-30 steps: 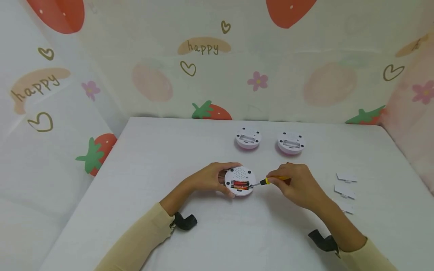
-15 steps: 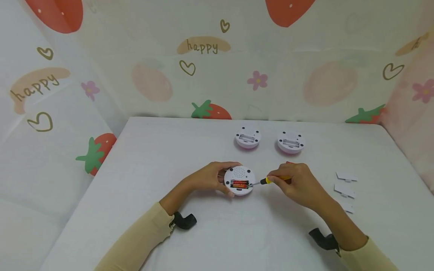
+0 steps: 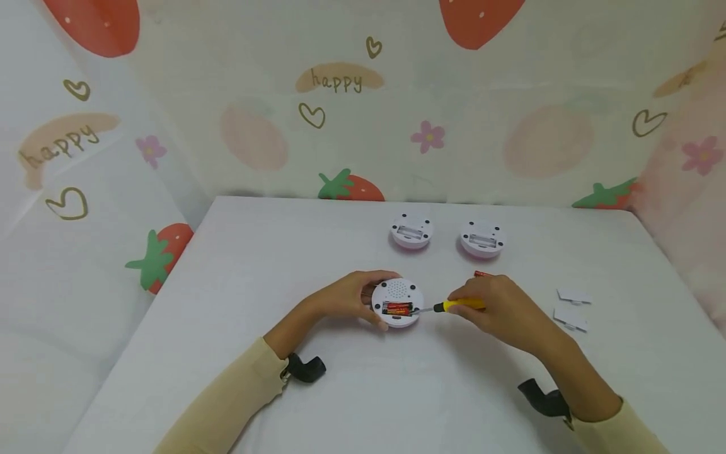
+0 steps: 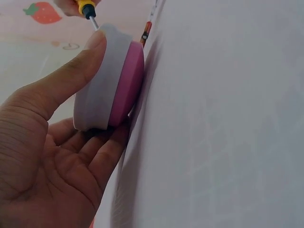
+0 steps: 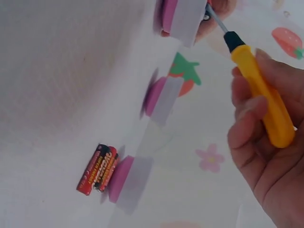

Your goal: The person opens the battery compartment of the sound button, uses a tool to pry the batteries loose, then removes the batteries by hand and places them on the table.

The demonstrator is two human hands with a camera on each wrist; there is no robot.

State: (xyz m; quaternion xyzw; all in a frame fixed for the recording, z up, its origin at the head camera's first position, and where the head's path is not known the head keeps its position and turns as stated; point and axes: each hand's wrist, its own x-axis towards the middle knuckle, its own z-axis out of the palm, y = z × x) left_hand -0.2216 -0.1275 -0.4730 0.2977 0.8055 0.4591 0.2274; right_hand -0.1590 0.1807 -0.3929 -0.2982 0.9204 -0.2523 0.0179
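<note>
In the head view my left hand [image 3: 363,299] grips a round white device [image 3: 405,289] by its left side, thumb in front and fingers behind. Its base with speaker holes and small dark feet faces up, and red batteries [image 3: 397,308] lie in its open compartment. The left wrist view shows the device's pink lower half [image 4: 128,85] against the table. My right hand [image 3: 499,312] holds a yellow-handled screwdriver [image 3: 462,304]. The shaft's tip is at the right end of the battery compartment; whether it touches a battery or the casing, I cannot tell.
Two similar devices [image 3: 411,231] [image 3: 482,239] stand at the back with bare battery slots. Loose batteries [image 5: 97,168] lie beside one of them, mostly hidden by my right hand in the head view. White battery covers [image 3: 571,319] lie on the right of the white table [image 3: 255,252].
The screwdriver's handle has tilted a little flatter and more of it shows. My right forearm has shifted slightly right, hiding the nearest cover. The left hand stays on the device.
</note>
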